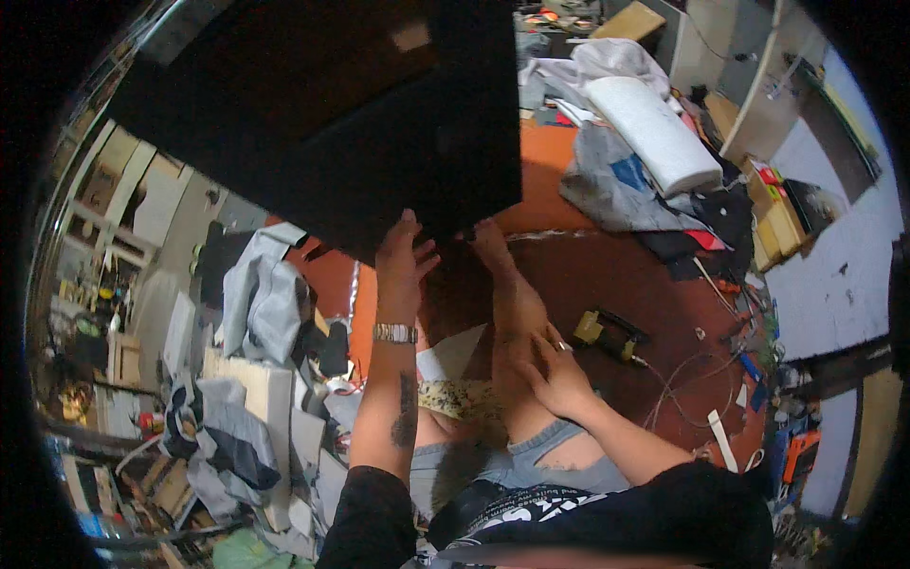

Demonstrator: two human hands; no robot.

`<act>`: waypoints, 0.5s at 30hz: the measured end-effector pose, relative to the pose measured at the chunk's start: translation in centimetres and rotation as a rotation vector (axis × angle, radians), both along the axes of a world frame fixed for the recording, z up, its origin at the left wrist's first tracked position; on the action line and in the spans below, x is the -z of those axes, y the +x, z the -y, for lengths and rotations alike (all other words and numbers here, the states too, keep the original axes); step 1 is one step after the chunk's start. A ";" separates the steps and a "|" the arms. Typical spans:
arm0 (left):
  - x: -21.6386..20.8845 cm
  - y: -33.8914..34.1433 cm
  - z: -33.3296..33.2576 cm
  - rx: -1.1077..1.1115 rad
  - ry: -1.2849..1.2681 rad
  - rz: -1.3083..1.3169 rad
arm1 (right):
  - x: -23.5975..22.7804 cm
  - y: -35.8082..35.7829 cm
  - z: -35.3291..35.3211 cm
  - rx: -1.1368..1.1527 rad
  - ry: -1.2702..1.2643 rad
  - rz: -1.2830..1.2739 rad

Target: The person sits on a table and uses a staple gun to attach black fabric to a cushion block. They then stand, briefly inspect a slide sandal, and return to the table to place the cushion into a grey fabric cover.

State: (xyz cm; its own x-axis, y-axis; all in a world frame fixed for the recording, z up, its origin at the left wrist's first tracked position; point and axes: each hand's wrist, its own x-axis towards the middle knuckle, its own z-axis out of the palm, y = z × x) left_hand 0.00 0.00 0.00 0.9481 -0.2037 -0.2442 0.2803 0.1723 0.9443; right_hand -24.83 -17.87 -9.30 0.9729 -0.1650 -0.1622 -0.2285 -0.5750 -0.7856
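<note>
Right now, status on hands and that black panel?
Left hand pressed against the big black panel, lower edge. Right hand resting on own shin, holding nothing. Clothes heap close at left; no obstruction at panel.

Large flat panel raised at top centre, lower edge touching left hand. Right hand below and right of it, resting on knee. Small power tool on floor just right of leg. Rolled mat behind, upper right, on heaped cloth. Crumpled garments at left, boards beneath.
</note>
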 end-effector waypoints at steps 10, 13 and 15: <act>-3.4 -0.1 7.3 -0.146 0.892 0.603 | -2.4 1.3 0.1 -0.001 -0.052 0.104; -3.5 0.0 7.2 -0.252 0.807 0.712 | -1.9 1.1 0.3 -0.003 -0.031 0.115; -3.8 0.3 7.5 -0.273 0.720 0.762 | -1.4 1.3 0.1 0.007 -0.026 0.117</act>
